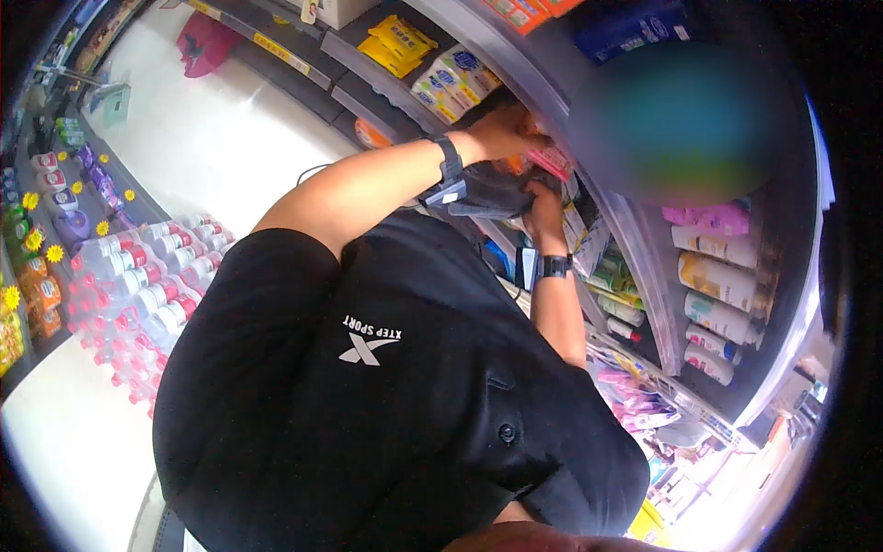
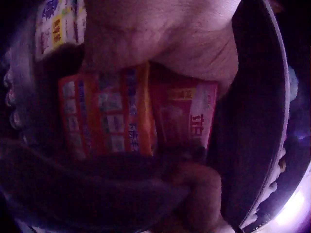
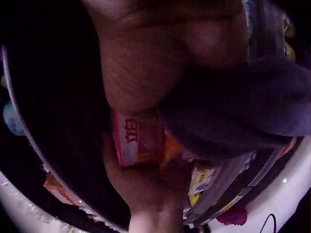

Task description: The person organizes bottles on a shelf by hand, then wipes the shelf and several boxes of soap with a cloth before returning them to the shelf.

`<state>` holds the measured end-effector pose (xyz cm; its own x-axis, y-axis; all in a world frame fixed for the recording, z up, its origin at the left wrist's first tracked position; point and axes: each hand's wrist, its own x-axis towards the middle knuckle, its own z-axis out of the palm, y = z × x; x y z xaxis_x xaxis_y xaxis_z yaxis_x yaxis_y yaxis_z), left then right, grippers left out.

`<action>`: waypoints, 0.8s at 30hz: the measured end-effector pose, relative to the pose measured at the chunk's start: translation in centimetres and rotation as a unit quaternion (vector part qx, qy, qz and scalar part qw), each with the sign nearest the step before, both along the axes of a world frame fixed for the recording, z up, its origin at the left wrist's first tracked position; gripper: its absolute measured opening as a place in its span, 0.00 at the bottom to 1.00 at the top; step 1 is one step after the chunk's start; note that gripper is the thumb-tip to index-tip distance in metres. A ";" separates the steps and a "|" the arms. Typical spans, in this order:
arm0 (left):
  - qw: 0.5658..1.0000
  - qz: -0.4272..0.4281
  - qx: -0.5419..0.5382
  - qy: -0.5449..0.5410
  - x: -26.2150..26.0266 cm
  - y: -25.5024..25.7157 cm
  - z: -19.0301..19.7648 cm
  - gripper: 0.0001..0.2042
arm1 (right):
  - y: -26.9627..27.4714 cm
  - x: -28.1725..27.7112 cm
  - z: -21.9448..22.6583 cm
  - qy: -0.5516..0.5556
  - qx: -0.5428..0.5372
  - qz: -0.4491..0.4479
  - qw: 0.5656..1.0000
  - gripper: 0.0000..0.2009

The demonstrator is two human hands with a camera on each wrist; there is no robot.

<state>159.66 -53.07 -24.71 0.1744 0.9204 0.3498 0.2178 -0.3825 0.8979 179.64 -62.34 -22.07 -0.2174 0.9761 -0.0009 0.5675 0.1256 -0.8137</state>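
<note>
My left hand (image 1: 501, 133) grips a pink soap pack (image 2: 182, 109) with pale lettering, reaching over it from above. Beside that pack, under the same hand, is an orange soap pack (image 2: 107, 114) printed in blue. My right hand (image 1: 544, 207) holds a dark grey cloth (image 1: 497, 191), which hangs in folds to the left of it. In the left wrist view the cloth covers the lower edges of both packs, and the right-hand fingers are close below the pink one. The left fingertips are hidden in the left wrist view.
A shelf panel (image 1: 635, 276) curves along the right, with white bottles (image 1: 717, 281) beyond it. Yellow packs (image 1: 397, 44) and wrapped white packs (image 1: 455, 85) sit on the shelf above the hands. Shrink-wrapped drink bottles (image 1: 152, 285) are stacked on the left.
</note>
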 end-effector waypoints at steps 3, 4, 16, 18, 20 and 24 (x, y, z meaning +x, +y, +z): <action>0.986 -0.075 -0.130 -0.078 -2.1 -2.5 5.2 0.40 | -1.0 -2.6 2.6 0.183 -0.129 -0.155 0.962 0.13; 0.986 -0.082 -0.130 -0.060 -2.7 -2.9 6.6 0.42 | -1.5 -3.4 2.8 0.184 -0.125 -0.150 0.963 0.13; 0.993 0.025 -0.116 0.006 -8.6 -9.5 10.3 0.49 | -6.1 -8.4 5.5 0.327 -0.254 -0.150 0.898 0.26; 0.990 -0.020 -0.140 -0.004 -10.1 -10.4 12.5 0.48 | -7.1 -9.8 5.9 0.380 -0.232 -0.148 0.883 0.33; 0.998 0.004 -0.064 0.010 -10.4 -11.0 11.8 0.46 | -8.0 -11.1 7.7 0.375 -0.214 -0.130 0.893 0.33; 0.994 -0.017 -0.108 -0.013 -12.8 -12.6 12.6 0.47 | -9.3 -13.6 9.4 0.353 -0.184 -0.132 0.908 0.32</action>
<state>146.84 -65.66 -12.12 0.1995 0.9685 0.1491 0.1838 -0.1865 0.9651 166.07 -71.67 -12.63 -0.0498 0.9562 -0.2885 -0.1406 -0.2927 -0.9458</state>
